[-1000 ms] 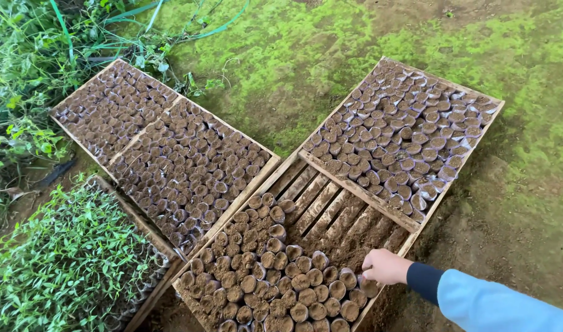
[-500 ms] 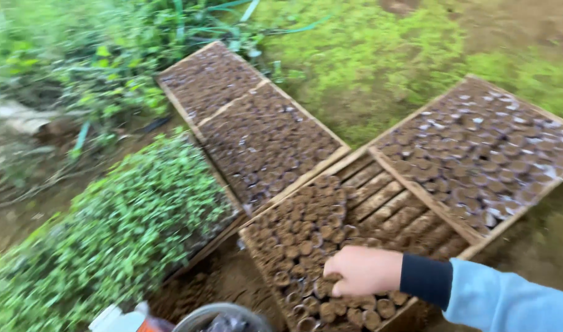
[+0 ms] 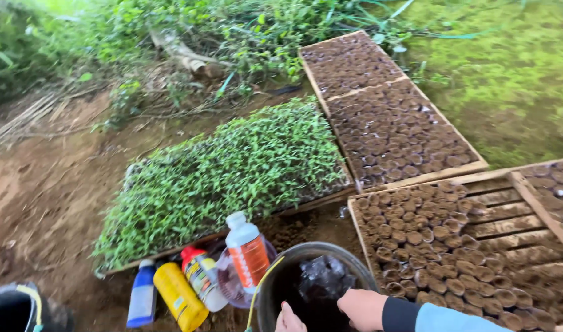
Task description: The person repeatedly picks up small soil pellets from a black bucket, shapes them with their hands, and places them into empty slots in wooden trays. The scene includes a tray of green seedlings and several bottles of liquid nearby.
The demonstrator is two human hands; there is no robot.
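My right hand (image 3: 362, 307), in a light blue sleeve with a dark cuff, hovers over the right side of a dark round bucket (image 3: 293, 258) at the bottom of the view, its fingers curled downward. Only the fingertips of my left hand (image 3: 287, 320) show at the bottom edge, over the same bucket. Inside the bucket lies a crumpled bundle of clear plastic bags (image 3: 323, 276). Just right of the bucket is a wooden slatted tray (image 3: 496, 212), its left part packed with soil-filled bags (image 3: 416, 237).
Several bottles stand left of the bucket: white with an orange label (image 3: 247, 252), yellow (image 3: 178, 297), red-capped (image 3: 200, 276), blue (image 3: 142, 295). A bed of green seedlings (image 3: 232, 166) lies behind them. Filled trays (image 3: 386, 117) are beyond. Another black bucket (image 3: 17, 307) sits bottom left.
The view has swung left and down. My right hand has left the soil-filled bags in the tray and come over the bucket; my left hand has come into view.
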